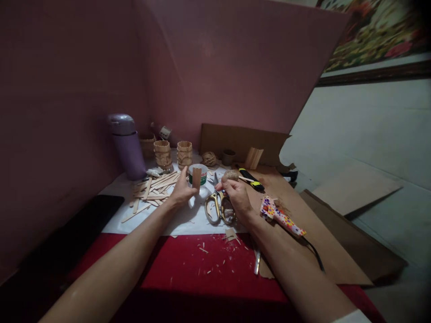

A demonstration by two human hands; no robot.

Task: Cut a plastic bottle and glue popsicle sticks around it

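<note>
My left hand (182,192) grips a small clear plastic cup (204,178) with a green label, thumb at the near side and fingers behind. A few wooden craft sticks (196,178) stand upright against the cup's front. My right hand (236,193) is closed in a pinch just right of the cup; what its fingertips hold is hidden. Under and beside it are gold-handled scissors (212,209), blades pointing away. Behind its knuckles sits a ball of twine (230,175). A pale stick (246,178) shows right of these knuckles; whether the hand holds it I cannot tell.
Loose craft sticks (156,188) are heaped at left, before two stick-covered cups (163,155) and a purple bottle (129,152). At right lie a yellow-black cutter (251,178) and a flower-patterned glue gun (283,217) with a cord on cardboard (323,251). Wood scraps litter the red cloth (188,269).
</note>
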